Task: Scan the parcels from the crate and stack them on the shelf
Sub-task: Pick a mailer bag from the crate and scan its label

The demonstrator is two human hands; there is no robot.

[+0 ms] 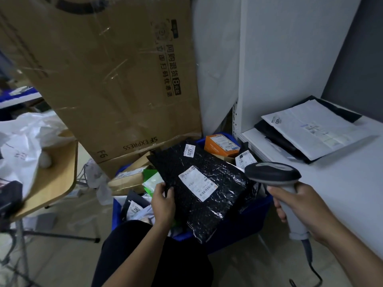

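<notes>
Mid-scan here, I'd say. The left hand (162,201) has its fingers (170,192) pinched on the left edge of the black parcel (207,216), holding it up over the blue crate (253,207), which is full of other packets and has an orange box (221,144) at its 12 o'clock end. The parcel's long axis runs roughly from 11 o'clock down to 5 o'clock, and the white label (198,183) faces up, with its barcode in the 4 o'clock corner. The right hand (300,210) is clenched round the grip of the scanner (273,172). Its head sits at about 3 o'clock from that label, just beside the parcel's right edge, and the nose looks aimed back toward 9 o'clock. So the thing that matters is that the barcode is on the scanner's side of the parcel and the right hand is the nearer one; it probably only takes a small tilt of the head down onto the label. The shelf (352,183) is off at 3 o'clock, and the stacked parcels (317,131) sit further back at around 2 o'clock, so that's where this one goes after. A big cardboard box (103,79) leans behind the crate at 11 o'clock.
</notes>
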